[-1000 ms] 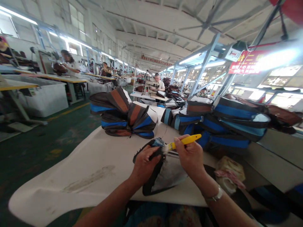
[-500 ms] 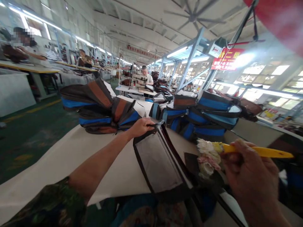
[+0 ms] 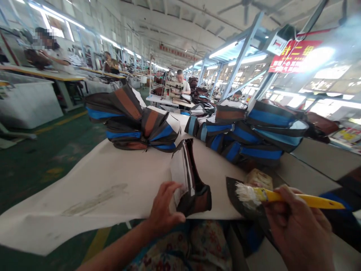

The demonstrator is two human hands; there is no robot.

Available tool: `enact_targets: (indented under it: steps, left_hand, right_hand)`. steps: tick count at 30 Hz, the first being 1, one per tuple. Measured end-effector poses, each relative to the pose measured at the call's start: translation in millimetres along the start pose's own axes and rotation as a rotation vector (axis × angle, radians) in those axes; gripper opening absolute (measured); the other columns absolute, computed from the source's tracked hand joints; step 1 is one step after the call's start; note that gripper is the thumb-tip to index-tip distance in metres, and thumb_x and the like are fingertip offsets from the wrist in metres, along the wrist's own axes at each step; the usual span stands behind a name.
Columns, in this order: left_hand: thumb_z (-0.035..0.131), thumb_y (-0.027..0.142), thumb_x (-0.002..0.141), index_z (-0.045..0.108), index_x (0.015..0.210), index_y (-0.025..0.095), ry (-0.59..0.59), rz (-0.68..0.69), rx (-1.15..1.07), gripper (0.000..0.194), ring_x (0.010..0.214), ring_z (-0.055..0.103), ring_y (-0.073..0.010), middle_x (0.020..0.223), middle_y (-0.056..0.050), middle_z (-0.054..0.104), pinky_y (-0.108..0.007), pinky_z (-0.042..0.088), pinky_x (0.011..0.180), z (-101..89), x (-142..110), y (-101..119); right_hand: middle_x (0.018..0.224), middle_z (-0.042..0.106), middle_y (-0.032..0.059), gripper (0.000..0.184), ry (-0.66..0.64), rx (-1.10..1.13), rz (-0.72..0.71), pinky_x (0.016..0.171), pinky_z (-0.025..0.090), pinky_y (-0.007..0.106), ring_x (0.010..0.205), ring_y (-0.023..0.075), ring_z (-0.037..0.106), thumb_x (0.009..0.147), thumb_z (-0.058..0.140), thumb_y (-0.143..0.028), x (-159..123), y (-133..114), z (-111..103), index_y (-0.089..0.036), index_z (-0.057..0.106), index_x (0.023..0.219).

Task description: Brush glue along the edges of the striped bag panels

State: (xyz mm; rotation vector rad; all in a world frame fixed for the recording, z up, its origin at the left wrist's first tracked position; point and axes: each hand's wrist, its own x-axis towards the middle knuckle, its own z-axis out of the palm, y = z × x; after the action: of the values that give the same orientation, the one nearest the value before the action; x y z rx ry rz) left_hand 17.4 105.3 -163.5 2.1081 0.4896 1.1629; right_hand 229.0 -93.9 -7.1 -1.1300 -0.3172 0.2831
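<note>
My right hand (image 3: 299, 222) is closed around the yellow handle of a paintbrush (image 3: 270, 195). White, clumped bristles point left, over a dark flat piece at the table's right side. My left hand (image 3: 165, 205), thumb and fingers apart, rests against the near left side of an unfinished bag (image 3: 191, 180). The bag stands on the pale table covering, with a white panel on its left, a dark opening along the top and a brown and grey near end. Behind the brush sits a pale, stained block-like container (image 3: 258, 178), partly hidden.
Stacked grey, blue and brown bag pieces (image 3: 124, 135) stand at the table's far left, with another stack (image 3: 254, 135) at the far right. The pale table covering (image 3: 93, 188) carries a grey smear. Co-workers sit at sewing tables beyond, one person (image 3: 182, 84) straight ahead.
My left hand has let go of the bag's far top corner and moved nearer. The bag has turned from its broad grey side and now stands up. The brush has stayed in my right hand.
</note>
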Motion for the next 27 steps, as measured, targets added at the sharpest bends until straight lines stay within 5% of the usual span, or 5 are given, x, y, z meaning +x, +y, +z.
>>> enact_targets:
  steps: [3,8,18,22,27]
  left_hand:
    - [0.078,0.065,0.067,0.047,0.143,0.023,0.013,0.016,0.088,0.092,0.117,0.054,-0.0322,0.127,-0.015,0.053,-0.047,0.051,0.1,25.3,-31.3,27.2]
    - [0.055,0.025,0.094,0.055,0.136,0.024,0.015,-0.035,-0.125,0.042,0.098,0.06,-0.0213,0.105,-0.009,0.06,-0.036,0.055,0.088,48.7,3.1,44.6]
    - [0.057,0.026,0.092,0.069,0.089,0.019,-0.166,-0.085,-0.318,0.014,0.085,0.054,-0.0177,0.087,-0.003,0.055,-0.03,0.045,0.079,2.5,45.2,66.8]
    - [0.056,0.03,0.094,0.066,0.078,0.018,-0.202,-0.153,-0.363,0.022,0.083,0.054,-0.0166,0.084,-0.002,0.053,-0.028,0.043,0.077,-7.3,48.2,69.2]
    - [0.057,0.028,0.093,0.068,0.081,0.018,-0.262,-0.166,-0.413,0.019,0.085,0.054,-0.0172,0.084,-0.001,0.055,-0.028,0.042,0.079,-17.1,56.2,66.8]
  right_hand:
    - [0.068,0.056,-0.0032,0.03,-0.018,-0.003,0.039,0.042,0.041,0.009,0.049,0.0045,0.043,0.066,0.088,-0.03,-6.6,13.9,16.6,-0.018,0.068,0.084]
    - [0.049,0.044,-0.0071,0.029,-0.099,-0.078,0.046,0.037,0.028,0.012,0.042,0.0055,0.035,0.069,0.086,-0.035,-13.4,22.5,39.3,-0.018,0.064,0.077]
    - [0.053,0.052,-0.0048,0.027,-0.377,-0.441,-0.348,0.049,0.038,0.025,0.049,0.0134,0.05,0.088,0.068,-0.045,-6.3,34.5,82.4,-0.02,0.063,0.079]
    - [0.057,0.057,-0.0032,0.024,-0.38,-0.783,-0.692,0.054,0.039,0.028,0.052,0.0149,0.054,0.092,0.063,-0.041,2.2,30.5,84.8,-0.022,0.063,0.077]
    - [0.068,0.06,-0.003,0.011,-0.452,-0.664,-0.831,0.056,0.043,0.027,0.058,0.0147,0.056,0.094,0.062,-0.029,-2.2,22.0,79.2,-0.024,0.061,0.085]
